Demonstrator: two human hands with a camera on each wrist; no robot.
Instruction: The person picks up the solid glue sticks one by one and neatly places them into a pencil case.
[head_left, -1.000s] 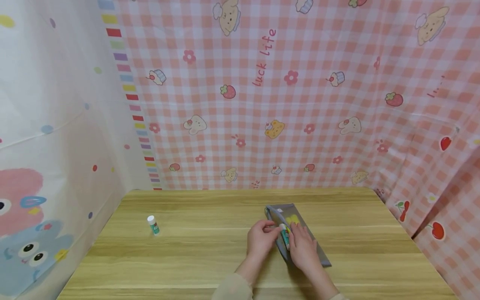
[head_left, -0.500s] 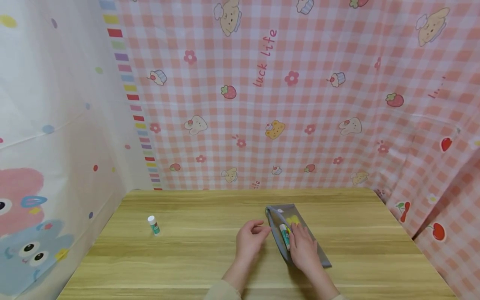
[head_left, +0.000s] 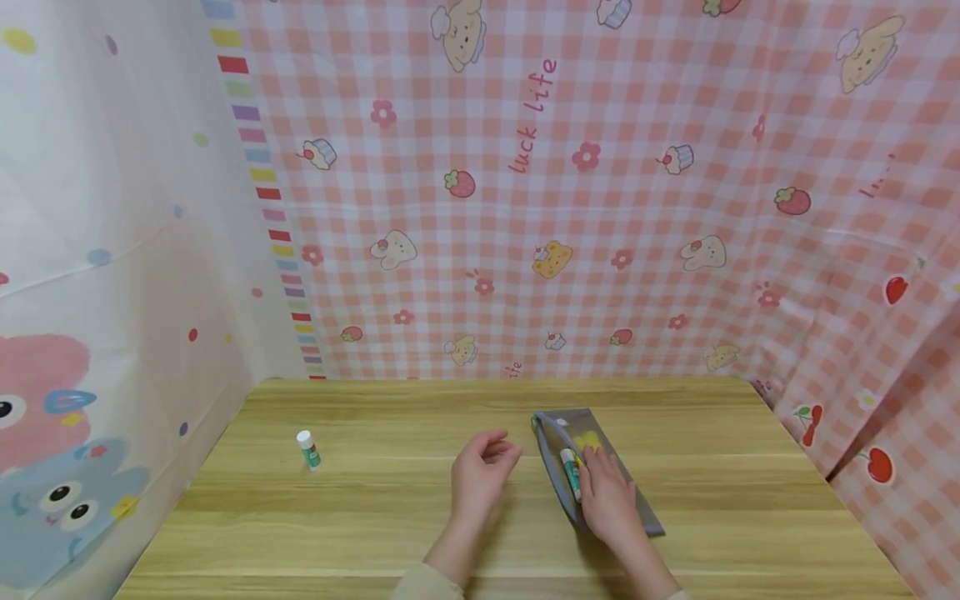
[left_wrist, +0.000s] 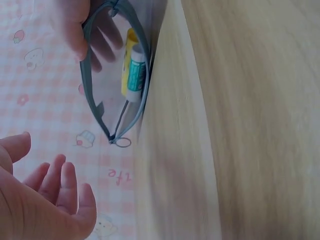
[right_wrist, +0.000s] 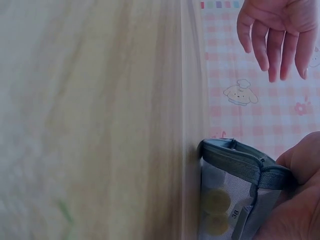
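Observation:
A grey mesh zip pouch (head_left: 636, 496) lies slanted on the table with its zip side gaping. Inside are a white-and-green glue stick (left_wrist: 136, 75) and something yellow (left_wrist: 126, 67); two round yellow ends (right_wrist: 216, 201) show through the mesh. My right hand (head_left: 609, 498) holds the pouch's upper side, thumb at the rim and fingers (left_wrist: 104, 40) spread behind the mesh. My left hand (head_left: 478, 477) is held left of the pouch, apart from it, fingers loosely bent and nothing in them. In the left wrist view, this left hand (left_wrist: 47, 202) turns its palm upward.
A second glue stick (head_left: 308, 451), white-capped and green, is at the left of the wooden table (head_left: 360, 517). Behind the table hangs a pink checked cloth (head_left: 420, 208), and a white printed cloth (head_left: 142, 275) hangs on the left side.
My left hand has let go of the glue stick, which now rests in the pouch, and has drawn away to the left. The right hand has stayed on the pouch.

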